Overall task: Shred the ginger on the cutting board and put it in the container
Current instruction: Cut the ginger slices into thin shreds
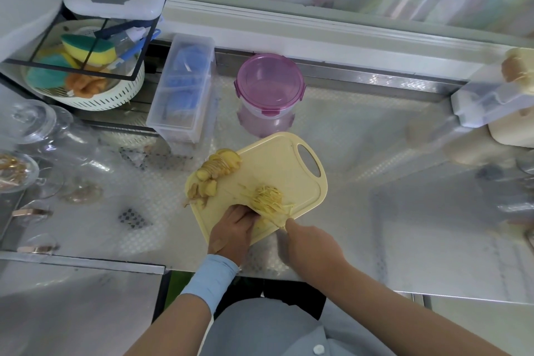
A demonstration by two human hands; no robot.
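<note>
Head view: right hand (312, 243) grips knife (281, 235) beside ginger (268, 199).

The steel counter (375, 130) lies open to the right of the cutting board (277, 159), all the way to the white things (491, 101) at the far end. Behind the board, only a narrow strip separates it from the lidded pink container (270, 87), and a clear box (185, 89) stands just beside that. On the board, ginger slices (219, 167) crowd the left edge and shreds (267, 196) fill the middle. The left hand (234, 228) and the right hand (312, 243), gripping a knife (274, 221), block the near edge. Glass jars (34, 121) close the far left.
</note>
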